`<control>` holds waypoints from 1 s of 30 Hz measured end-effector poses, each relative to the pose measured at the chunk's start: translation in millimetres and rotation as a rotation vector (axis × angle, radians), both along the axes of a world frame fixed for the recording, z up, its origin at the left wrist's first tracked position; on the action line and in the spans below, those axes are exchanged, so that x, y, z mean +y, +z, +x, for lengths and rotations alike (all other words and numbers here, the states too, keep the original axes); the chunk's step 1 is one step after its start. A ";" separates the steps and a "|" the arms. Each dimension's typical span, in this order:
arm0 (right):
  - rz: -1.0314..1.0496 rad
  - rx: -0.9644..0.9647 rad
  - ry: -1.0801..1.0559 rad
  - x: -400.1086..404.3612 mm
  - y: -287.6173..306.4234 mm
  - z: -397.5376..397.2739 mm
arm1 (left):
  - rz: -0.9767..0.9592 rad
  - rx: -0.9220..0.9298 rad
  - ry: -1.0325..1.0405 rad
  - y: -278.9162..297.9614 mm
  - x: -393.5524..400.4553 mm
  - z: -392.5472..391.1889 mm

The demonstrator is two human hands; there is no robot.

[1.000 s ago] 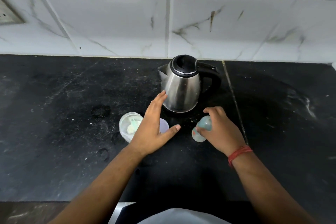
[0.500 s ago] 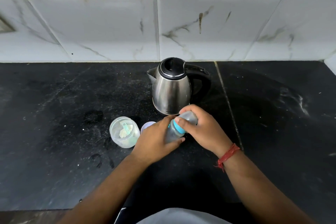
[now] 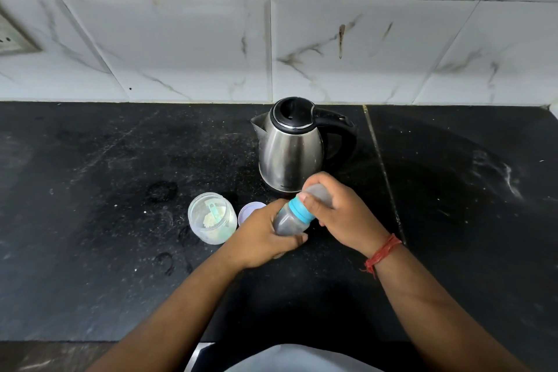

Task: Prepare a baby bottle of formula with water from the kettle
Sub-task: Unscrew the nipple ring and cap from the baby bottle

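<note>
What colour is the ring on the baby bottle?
Light blue ring; head view shows it.

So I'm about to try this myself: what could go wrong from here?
1. The bottle is held tilted off the counter; if the right hand frees the top abruptly, it may slip from the left hand.
2. The open jar sits beside the left hand, and a nudge might spill powder.

A black stone counter (image 3: 90,220) meets a wall of white marbled tiles (image 3: 392,48); a socket plate (image 3: 13,39) sits at left.
</note>
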State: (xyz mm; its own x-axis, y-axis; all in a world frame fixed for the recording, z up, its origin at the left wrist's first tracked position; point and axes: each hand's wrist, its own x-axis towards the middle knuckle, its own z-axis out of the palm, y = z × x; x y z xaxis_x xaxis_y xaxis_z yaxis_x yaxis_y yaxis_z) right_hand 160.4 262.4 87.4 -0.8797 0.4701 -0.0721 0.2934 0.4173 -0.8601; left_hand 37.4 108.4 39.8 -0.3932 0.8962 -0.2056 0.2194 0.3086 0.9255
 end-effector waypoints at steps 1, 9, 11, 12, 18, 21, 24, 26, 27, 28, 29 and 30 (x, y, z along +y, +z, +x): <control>-0.020 0.034 0.015 3.5 -0.7 2.5 | 0.011 -0.059 0.006 0.8 -0.4 0.0; 0.213 -0.098 -0.310 48.0 -34.2 25.7 | 0.023 -0.066 0.160 -6.7 -4.3 -0.8; 0.327 -0.243 -0.293 56.1 -55.6 32.7 | 0.039 -0.075 0.173 -7.0 -4.5 -0.6; 0.396 -0.317 -0.270 59.5 -66.2 36.4 | 0.043 -0.078 0.176 -7.4 -4.4 -0.3; 0.578 -0.545 -0.165 62.9 -101.0 46.0 | 0.046 -0.075 0.179 -7.7 -5.1 -0.2; 0.703 -0.550 -0.161 60.1 -97.1 45.5 | 0.041 -0.069 0.183 -5.8 -5.5 0.1; 0.749 -0.328 -0.258 52.1 -79.8 38.5 | 0.037 -0.045 0.186 -3.5 -5.6 0.7; 0.495 -0.093 -0.351 37.3 -60.8 27.3 | 0.043 -0.015 0.194 -2.2 -5.1 1.9; 0.266 -0.021 -0.371 26.8 -50.1 20.3 | 0.052 0.003 0.199 -0.9 -4.7 3.0; 0.015 0.015 -0.346 15.1 -39.1 13.9 | 0.064 0.018 0.203 -0.1 -4.1 4.0; -0.217 0.035 -0.291 3.7 -29.0 8.2 | 0.078 0.024 0.205 1.1 -3.4 5.5; -0.374 0.044 -0.231 -6.1 -23.3 3.2 | 0.091 0.031 0.201 2.0 -2.5 7.2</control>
